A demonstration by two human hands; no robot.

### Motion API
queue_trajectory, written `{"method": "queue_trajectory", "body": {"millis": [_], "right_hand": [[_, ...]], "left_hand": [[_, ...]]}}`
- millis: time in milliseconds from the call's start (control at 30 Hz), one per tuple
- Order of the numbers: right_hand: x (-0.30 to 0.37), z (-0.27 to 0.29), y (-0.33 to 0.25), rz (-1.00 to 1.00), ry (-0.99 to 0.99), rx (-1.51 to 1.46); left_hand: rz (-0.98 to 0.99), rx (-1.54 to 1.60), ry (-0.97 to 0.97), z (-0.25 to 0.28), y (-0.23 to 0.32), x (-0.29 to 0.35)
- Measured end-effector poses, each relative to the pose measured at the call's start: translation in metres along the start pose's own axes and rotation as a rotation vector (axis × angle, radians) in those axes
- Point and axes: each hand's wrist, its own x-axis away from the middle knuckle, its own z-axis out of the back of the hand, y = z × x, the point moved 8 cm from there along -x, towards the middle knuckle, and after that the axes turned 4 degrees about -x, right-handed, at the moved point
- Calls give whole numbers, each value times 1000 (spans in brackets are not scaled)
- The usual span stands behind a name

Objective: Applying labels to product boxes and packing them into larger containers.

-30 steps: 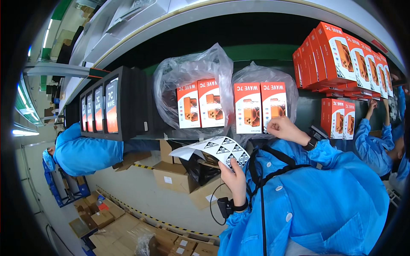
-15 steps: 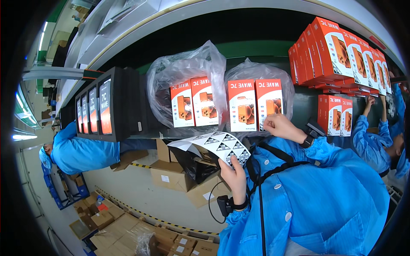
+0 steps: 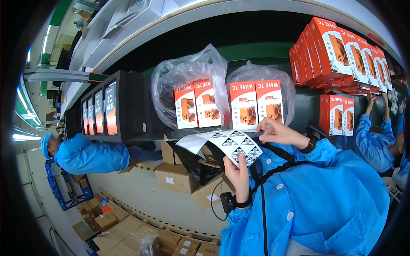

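My left hand [image 3: 238,176] grips a white sheet of stickers [image 3: 234,143] by its near edge, thumb on top. Black-and-white triangular labels cover its right part, and the left part curls over. Just beyond the sheet's right corner, my right hand [image 3: 282,133] has thumb and forefinger pinched together; whether a sticker is between them is too small to tell. Two orange-and-white phone boxes [image 3: 242,104] lie side by side in front of my hands, on a clear plastic bag [image 3: 288,96]. Left of them, two similar boxes [image 3: 186,106] lie within another open plastic bag [image 3: 164,81].
At the right stand stacked phone boxes [image 3: 322,47] and a nearer pair [image 3: 336,114]. A black case [image 3: 128,106] holding several phone boxes is on the left. Cartons [image 3: 173,177] sit below the bench edge. One co-worker [image 3: 92,153] is at left, others [image 3: 371,136] at right.
My right hand has drawn back from the right-hand box's lower corner toward the sticker sheet. My left hand and the sheet have shifted slightly right and nearer in the picture.
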Motion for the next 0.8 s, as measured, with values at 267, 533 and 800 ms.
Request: {"method": "queue_trajectory", "body": {"millis": [267, 533, 800], "right_hand": [[6, -21, -32, 142, 65, -399], [23, -54, -89, 510, 73, 331], [6, -65, -67, 278, 1, 222]], "left_hand": [[-39, 382, -126, -9, 11, 10], [-61, 321, -164, 1, -1, -1], [3, 288, -237, 11, -1, -5]]}}
